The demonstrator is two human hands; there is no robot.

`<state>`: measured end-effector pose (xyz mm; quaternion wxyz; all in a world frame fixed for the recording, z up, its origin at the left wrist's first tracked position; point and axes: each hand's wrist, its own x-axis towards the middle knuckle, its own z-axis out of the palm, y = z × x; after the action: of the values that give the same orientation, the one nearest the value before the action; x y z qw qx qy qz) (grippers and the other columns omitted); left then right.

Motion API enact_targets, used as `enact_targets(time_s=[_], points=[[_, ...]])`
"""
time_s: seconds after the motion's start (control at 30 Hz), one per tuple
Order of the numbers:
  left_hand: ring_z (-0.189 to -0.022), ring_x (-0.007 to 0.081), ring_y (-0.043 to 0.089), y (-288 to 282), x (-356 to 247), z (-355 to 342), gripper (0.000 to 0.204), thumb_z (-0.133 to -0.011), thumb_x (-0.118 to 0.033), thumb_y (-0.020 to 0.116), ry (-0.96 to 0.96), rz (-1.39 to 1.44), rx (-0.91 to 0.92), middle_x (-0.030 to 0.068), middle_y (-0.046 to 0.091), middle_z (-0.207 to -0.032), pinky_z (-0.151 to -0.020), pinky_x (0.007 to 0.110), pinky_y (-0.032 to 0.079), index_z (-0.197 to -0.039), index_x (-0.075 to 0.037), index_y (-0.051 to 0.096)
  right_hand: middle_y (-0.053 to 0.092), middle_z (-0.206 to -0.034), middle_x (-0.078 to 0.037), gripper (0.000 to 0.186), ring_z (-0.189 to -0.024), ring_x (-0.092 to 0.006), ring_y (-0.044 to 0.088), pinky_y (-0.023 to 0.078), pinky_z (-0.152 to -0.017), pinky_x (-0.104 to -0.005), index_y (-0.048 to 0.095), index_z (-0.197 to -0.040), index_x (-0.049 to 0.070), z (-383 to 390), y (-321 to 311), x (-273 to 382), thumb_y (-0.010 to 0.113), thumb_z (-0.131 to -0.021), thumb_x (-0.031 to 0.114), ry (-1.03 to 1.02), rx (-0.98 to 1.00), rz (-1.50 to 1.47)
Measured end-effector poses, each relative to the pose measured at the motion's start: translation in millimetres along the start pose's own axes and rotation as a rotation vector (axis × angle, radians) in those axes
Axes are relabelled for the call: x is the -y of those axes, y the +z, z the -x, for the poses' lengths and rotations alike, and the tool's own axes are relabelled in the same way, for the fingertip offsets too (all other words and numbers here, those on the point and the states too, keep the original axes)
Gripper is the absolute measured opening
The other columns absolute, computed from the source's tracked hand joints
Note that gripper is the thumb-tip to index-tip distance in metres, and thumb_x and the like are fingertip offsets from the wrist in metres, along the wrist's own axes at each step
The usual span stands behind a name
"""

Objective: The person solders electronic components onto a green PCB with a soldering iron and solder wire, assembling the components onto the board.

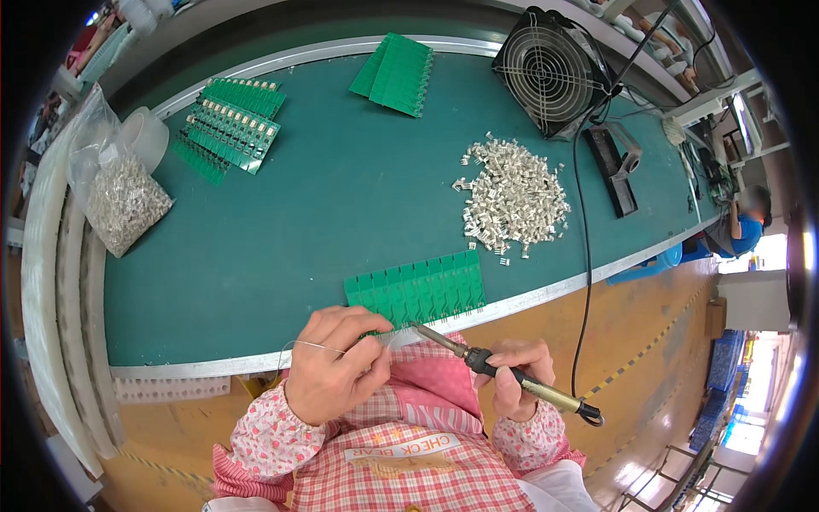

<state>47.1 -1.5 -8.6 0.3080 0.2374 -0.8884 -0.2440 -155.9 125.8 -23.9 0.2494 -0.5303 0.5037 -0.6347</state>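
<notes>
- The green circuit board panel (414,290) lies on the green tabletop (299,213), its near side along the metal edge (546,300), just ahead of both hands.
- The left hand (341,367) is at the panel's near left corner, fingers pinched together on a thin wire (317,344) and partly hiding that corner.
- The right hand (520,375) is closed around a soldering iron (550,394), to the right of the panel's middle and nearer the body; the iron slants left, its tip at the panel's near side, close to the left fingertips. Whether it touches is too small to tell.
- A black cord (589,264) runs from the iron's back end up the right side, between a heap of white connectors (516,196) and a black holder (614,175).
- The heap sits just beyond the panel's right end, with a fan (546,72) behind it.
- Farther back lie green boards (399,72); at left, populated boards (230,124) and a clear bag of small parts (128,205).
</notes>
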Motion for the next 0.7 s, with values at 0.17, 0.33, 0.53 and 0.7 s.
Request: enact_targets(time_s=[0.17, 0.33, 0.53, 0.7], points=[[-0.085, 0.0252, 0.060, 2.9, 0.3, 0.2, 0.017, -0.065, -0.002, 0.068, 0.002, 0.004, -0.025, 0.0053, 0.061, -0.093, -0.074, 0.037, 0.047, -0.071, -0.005, 0.053, 0.058, -0.061, -0.011, 0.011, -0.048, -0.0176, 0.060, 0.045, -0.043, -0.0266, 0.052, -0.089, -0.003, 0.4, 1.8, -1.6, 0.057, -0.080, 0.000, 0.026, 0.009, -0.009], [-0.085, 0.0253, 0.060, 3.9, 0.0, -0.3, 0.018, -0.063, -0.001, 0.068, -0.010, -0.005, -0.049, 0.0056, 0.063, -0.091, -0.073, 0.038, 0.047, -0.067, -0.005, 0.052, 0.057, -0.059, -0.010, 0.011, -0.048, -0.0181, 0.060, 0.046, -0.043, -0.0267, 0.051, -0.088, -0.003, -0.4, 1.7, -3.1, 0.058, -0.079, 0.000, 0.005, 0.023, -0.009], [-0.084, 0.0252, 0.060, 4.5, -0.9, 0.4, 0.016, -0.062, -0.001, 0.068, -0.013, -0.005, -0.071, 0.0054, 0.063, -0.091, -0.073, 0.037, 0.047, -0.066, -0.005, 0.053, 0.056, -0.055, -0.008, 0.012, -0.046, -0.0180, 0.059, 0.045, -0.042, -0.0268, 0.051, -0.087, -0.003, -2.5, -0.5, -3.9, 0.059, -0.078, 0.001, -0.052, 0.069, 0.038], [-0.080, 0.0252, 0.061, 0.1, 1.1, 2.7, 0.017, -0.063, -0.001, 0.067, -0.037, 0.035, -0.070, 0.0066, 0.063, -0.094, -0.072, 0.037, 0.049, -0.068, -0.005, 0.052, 0.056, -0.056, -0.009, 0.013, -0.046, -0.0179, 0.059, 0.044, -0.041, -0.0267, 0.051, -0.088, -0.003, -5.7, 0.6, 0.7, 0.059, -0.079, 0.002, -0.092, 0.053, 0.057]])
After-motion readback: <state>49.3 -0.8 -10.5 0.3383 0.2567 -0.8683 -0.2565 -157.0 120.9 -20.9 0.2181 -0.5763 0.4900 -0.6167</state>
